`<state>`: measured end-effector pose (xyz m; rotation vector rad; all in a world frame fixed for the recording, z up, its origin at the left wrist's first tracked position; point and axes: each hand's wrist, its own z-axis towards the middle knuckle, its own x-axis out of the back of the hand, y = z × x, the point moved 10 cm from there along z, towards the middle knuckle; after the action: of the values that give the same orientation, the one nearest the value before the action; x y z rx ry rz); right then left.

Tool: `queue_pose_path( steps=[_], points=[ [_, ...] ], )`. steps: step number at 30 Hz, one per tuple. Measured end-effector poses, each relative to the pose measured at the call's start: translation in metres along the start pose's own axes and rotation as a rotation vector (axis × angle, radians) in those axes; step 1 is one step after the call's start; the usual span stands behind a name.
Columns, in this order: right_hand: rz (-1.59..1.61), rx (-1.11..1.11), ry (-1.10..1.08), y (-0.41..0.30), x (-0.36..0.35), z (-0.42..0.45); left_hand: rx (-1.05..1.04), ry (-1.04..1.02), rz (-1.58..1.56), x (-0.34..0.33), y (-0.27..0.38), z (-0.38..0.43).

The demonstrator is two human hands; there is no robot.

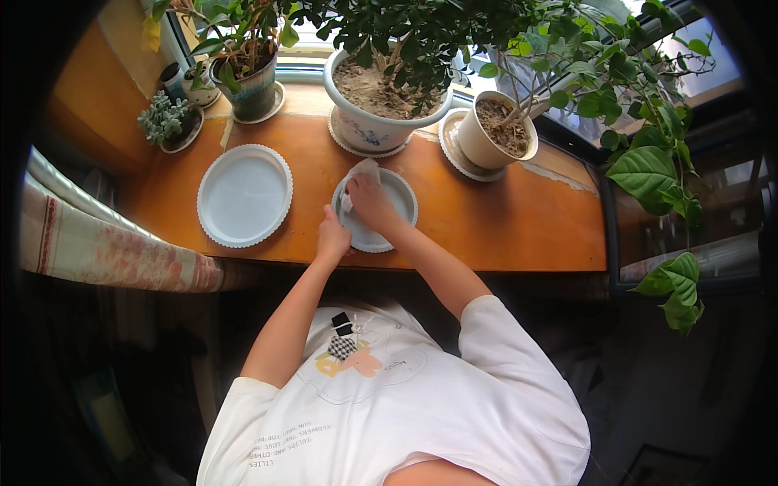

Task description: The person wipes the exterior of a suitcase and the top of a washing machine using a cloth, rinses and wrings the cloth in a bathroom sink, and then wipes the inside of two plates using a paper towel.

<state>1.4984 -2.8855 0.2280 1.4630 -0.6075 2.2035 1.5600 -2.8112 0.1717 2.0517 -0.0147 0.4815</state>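
Note:
A small round plant saucer (402, 193) with a scalloped rim lies near the front edge of the wooden sill. My left hand (333, 237) grips its left rim, thumb on top. In my right hand (369, 197) is a crumpled white tissue or cloth (366, 167), pressed to the saucer's inner left side. My fingers and forearm hide part of the saucer's floor. To the left rests a larger scalloped saucer (245, 195), pale and with nothing in it.
Behind the saucers stand a large white flowerpot (389, 121), a cream pot (495, 136) tilted on its saucer, and a glazed pot (249, 91). A small succulent (163, 118) sits at left. Leafy vines (647, 176) hang at right. A curtain (121, 237) borders the wooden sill (516, 231).

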Motion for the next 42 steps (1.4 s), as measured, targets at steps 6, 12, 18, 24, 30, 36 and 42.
queue_pose_path(
  steps=[6, 12, 18, 24, 30, 36, 42],
  points=[
    [-0.473, -0.493, -0.524, 0.063, -0.028, -0.059, 0.0, 0.053, -0.096, 0.004, -0.009, -0.002],
    [0.123, -0.313, -0.97, -0.039, -0.02, -0.061, -0.182, 0.15, 0.121, 0.011, -0.022, 0.019],
    [0.209, -0.315, -0.478, -0.002, -0.014, -0.067, 0.055, 0.06, -0.173, 0.015, -0.016, 0.013],
    [0.048, -0.376, -0.139, 0.056, 0.097, -0.089, -0.276, 0.416, 0.575, 0.037, 0.029, -0.023],
    [0.51, -0.821, 0.361, 0.102, 0.13, -0.171, -1.22, 0.025, 0.958, -0.039, 0.072, -0.092],
    [0.596, -0.926, 0.477, 0.1, 0.13, -0.216, -0.912, 0.138, 0.3, -0.001, 0.102, -0.078],
    [0.622, -0.77, 0.613, 0.062, 0.163, -0.166, -0.142, -0.014, -0.758, 0.043, 0.018, -0.023]
  ],
)
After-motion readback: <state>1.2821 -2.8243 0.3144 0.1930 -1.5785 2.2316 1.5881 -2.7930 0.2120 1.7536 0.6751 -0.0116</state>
